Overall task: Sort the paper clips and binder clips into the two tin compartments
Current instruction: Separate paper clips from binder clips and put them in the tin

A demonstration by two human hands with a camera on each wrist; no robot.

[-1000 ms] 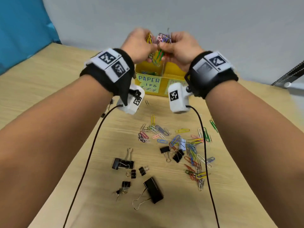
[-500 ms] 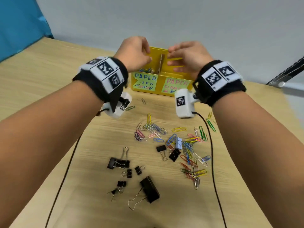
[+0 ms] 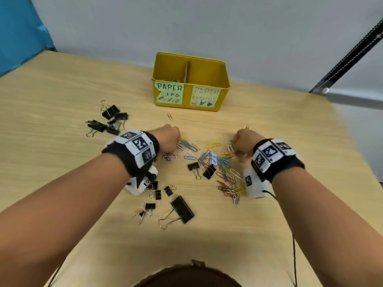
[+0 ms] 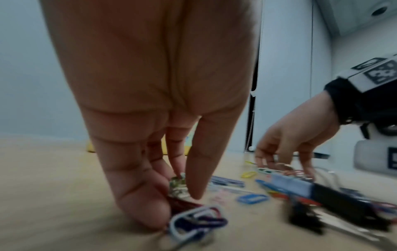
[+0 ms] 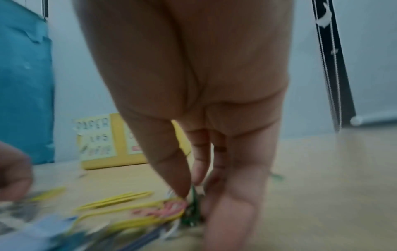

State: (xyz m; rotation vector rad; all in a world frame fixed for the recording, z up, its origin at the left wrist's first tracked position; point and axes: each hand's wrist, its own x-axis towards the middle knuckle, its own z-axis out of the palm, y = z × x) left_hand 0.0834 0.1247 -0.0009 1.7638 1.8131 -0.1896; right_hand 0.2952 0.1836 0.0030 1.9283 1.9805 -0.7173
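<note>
Bare wooden table [image 3: 62,96] fills the left of the head frame and the lower centre, so a hand could pass there freely. A strip of bare wood also runs between the yellow tin [image 3: 190,79] at upper centre and the clutter below, crossed only by 1 stray paper clip [image 3: 170,117]. The centre is crowded: coloured paper clips [image 3: 221,164] spread right of middle, with 2 small binder clips [image 3: 202,169] among them. More black binder clips [image 3: 109,121] block the centre left, and a large one [image 3: 182,209] lies lower centre. A black cable [image 3: 294,255] trails at lower right.
</note>
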